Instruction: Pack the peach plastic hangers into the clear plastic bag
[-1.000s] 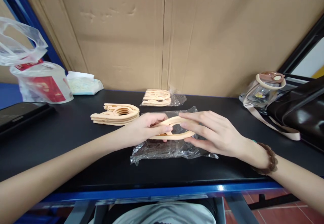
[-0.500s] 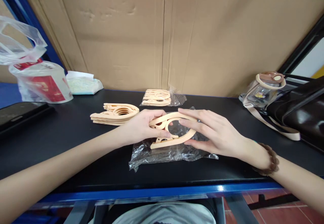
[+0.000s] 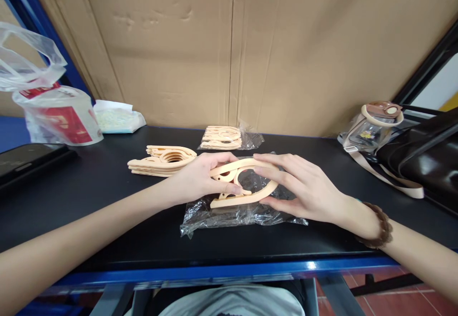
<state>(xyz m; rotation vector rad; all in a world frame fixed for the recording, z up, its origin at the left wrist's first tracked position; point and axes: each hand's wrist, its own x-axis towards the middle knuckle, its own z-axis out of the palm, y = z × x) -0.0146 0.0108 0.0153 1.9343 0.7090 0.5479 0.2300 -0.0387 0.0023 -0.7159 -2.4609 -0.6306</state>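
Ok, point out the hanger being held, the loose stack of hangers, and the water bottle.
held hanger [image 3: 250, 198], head view, on its lower curved bar.
loose stack of hangers [image 3: 162, 159], head view, on the stack's top piece.
water bottle [image 3: 368, 131], head view, on its clear body.

a cardboard wall [image 3: 232, 49] backs the black table [image 3: 107, 211]; red tile floor [image 3: 393, 297] below.

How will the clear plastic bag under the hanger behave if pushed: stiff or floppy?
Likely floppy: the clear plastic bag lies crumpled and wrinkled on the black table. Probably very light and thin, since the table shows through it. It may slide or bunch rather than move as one piece.
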